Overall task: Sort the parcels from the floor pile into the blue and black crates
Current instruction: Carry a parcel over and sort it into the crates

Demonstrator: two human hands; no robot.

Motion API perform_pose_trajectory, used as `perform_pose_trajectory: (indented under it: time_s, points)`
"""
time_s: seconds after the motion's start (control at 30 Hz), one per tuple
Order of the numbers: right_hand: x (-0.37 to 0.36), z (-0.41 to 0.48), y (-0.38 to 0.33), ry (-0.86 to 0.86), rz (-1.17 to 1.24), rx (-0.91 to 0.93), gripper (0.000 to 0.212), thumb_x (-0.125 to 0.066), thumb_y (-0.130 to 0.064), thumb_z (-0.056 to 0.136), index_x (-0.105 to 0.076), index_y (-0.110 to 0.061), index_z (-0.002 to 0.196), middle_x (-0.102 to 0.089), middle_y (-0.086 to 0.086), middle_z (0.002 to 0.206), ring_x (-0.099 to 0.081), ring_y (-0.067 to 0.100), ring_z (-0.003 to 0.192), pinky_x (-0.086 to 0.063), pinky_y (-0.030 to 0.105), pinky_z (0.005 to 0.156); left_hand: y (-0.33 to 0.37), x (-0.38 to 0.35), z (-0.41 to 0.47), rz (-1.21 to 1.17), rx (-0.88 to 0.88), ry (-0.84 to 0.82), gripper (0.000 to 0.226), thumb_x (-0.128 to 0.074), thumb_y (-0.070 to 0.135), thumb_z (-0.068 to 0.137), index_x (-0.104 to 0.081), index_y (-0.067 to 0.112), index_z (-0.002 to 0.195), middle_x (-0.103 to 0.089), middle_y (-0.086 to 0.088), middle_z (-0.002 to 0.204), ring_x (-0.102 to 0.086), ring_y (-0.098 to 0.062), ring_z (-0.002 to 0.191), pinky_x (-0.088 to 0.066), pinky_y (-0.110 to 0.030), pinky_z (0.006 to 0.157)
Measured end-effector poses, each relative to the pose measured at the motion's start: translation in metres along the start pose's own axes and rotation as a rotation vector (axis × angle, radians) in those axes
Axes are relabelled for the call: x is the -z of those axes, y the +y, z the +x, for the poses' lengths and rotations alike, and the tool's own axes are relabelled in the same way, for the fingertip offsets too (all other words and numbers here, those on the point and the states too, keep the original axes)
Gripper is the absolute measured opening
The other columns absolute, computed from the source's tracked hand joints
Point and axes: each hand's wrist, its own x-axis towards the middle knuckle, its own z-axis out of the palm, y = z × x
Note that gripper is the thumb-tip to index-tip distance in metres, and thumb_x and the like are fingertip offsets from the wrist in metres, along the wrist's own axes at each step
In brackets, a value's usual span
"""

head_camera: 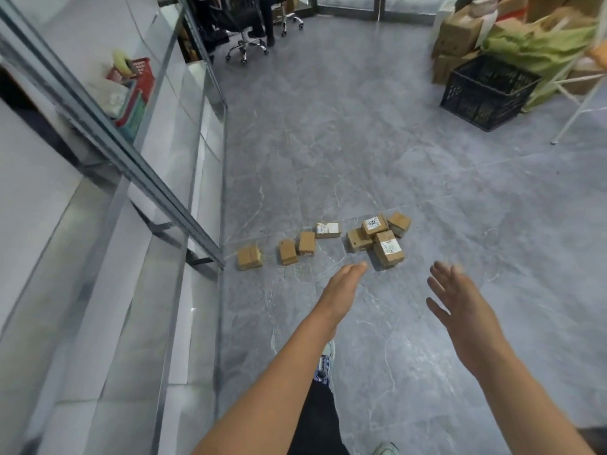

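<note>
Both bare forearms reached up from 6 o'clock as I watched remotely. My left grip (345,284) was flat with fingers together, my right grip (460,297) was spread wide, and neither held anything. Just beyond them, near centre, eight or nine brown parcels (377,241) lay on the grey floor (361,142), some clustered and others strung toward 9 o'clock. I judged these all unsorted. At 2 o'clock stood the black crate (486,90), its contents hard to make out. No blue crate showed.

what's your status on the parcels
Left hand and right hand open, empty. Parcels on floor, none held. Black crate far right. Nothing between hands and parcels.
</note>
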Motion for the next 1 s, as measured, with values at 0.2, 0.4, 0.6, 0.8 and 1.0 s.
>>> perform_pose_trajectory:
  time_s: [0.2,0.4,0.6,0.8,1.0]
  points:
    - [-0.020,0.072,-0.005,0.121,0.014,-0.056,0.061,-0.042,-0.056,0.105,-0.045,-0.023,0.156,-0.047,-0.008,0.159,-0.045,0.016,0.145,-0.033,0.051,0.124,0.021,0.020,0.099,0.023,0.050,-0.079,0.045,-0.045,0.052,0.104,-0.053,0.028,0.141,-0.051,0.006,0.146,-0.048,-0.012,0.130,-0.041,-0.039,0.107]
    - [-0.040,0.137,-0.014,0.269,0.093,-0.115,0.063,-0.046,-0.056,0.104,-0.044,-0.022,0.158,-0.045,-0.009,0.161,-0.044,0.013,0.146,-0.033,0.048,0.124,0.052,0.045,0.200,0.139,0.115,-0.192,0.050,-0.048,0.052,0.103,-0.050,0.026,0.146,-0.048,0.004,0.151,-0.045,-0.015,0.136,-0.039,-0.045,0.115]
    - [-0.047,0.186,-0.012,0.376,0.176,-0.178,0.059,-0.048,-0.053,0.106,-0.046,-0.023,0.156,-0.046,-0.009,0.159,-0.045,0.013,0.145,-0.036,0.046,0.122,0.084,0.046,0.279,0.271,0.139,-0.259,0.049,-0.050,0.052,0.102,-0.054,0.028,0.144,-0.051,0.004,0.148,-0.047,-0.015,0.134,-0.041,-0.041,0.109]
    - [-0.038,0.255,0.002,0.428,0.254,-0.263,0.060,-0.047,-0.052,0.107,-0.043,-0.021,0.158,-0.044,-0.007,0.161,-0.044,0.017,0.146,-0.034,0.049,0.123,0.103,0.027,0.346,0.376,0.178,-0.295,0.049,-0.048,0.052,0.103,-0.053,0.025,0.144,-0.051,0.004,0.147,-0.046,-0.013,0.129,-0.038,-0.044,0.115]
    - [-0.002,0.332,0.026,0.476,0.325,-0.358,0.061,-0.044,-0.052,0.108,-0.040,-0.020,0.160,-0.043,-0.004,0.162,-0.044,0.019,0.147,-0.033,0.051,0.123,0.114,-0.012,0.427,0.465,0.246,-0.303,0.037,-0.049,0.050,0.102,-0.057,0.030,0.132,-0.054,0.005,0.135,-0.048,-0.015,0.128,-0.040,-0.041,0.112]
